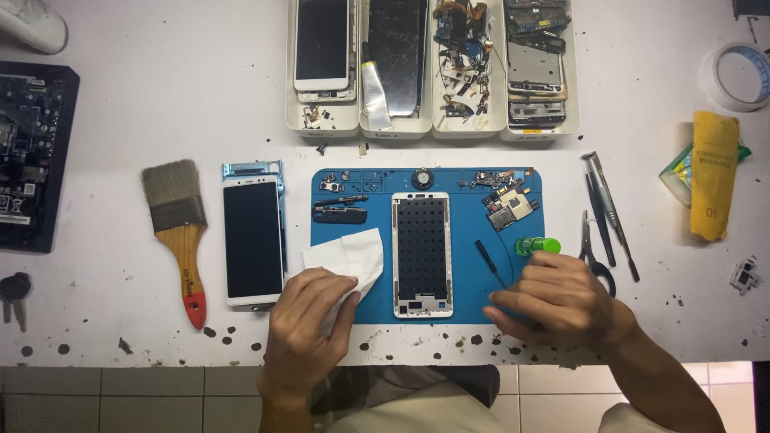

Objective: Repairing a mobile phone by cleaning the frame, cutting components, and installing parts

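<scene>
I see my left hand [309, 321] lying palm down at the near left corner of the blue mat [465, 313], wrist coming up from the desk's near edge, fingers curled and pinching a white tissue [353, 255] between thumb and forefinger. The tissue spreads up and right from the fingers, partly on the mat, partly on the white desk [120, 120].

My right hand [553, 301] sits near the mat's near right corner, forearm angling in from the lower right, knuckles up, fingers bent down around a small green bottle [539, 245]; only its cap end pokes out past the fingers toward the far side. A thin black tool [489, 263] lies on the mat just left of that hand.

Between the hands a white phone frame [422, 253] lies flat and lengthwise in the mat's middle. A dark-screened phone [253, 240] rests on the desk just beyond the left hand, a paintbrush [178, 232] further left. Tweezers [605, 210] lie off the mat's right edge.
</scene>
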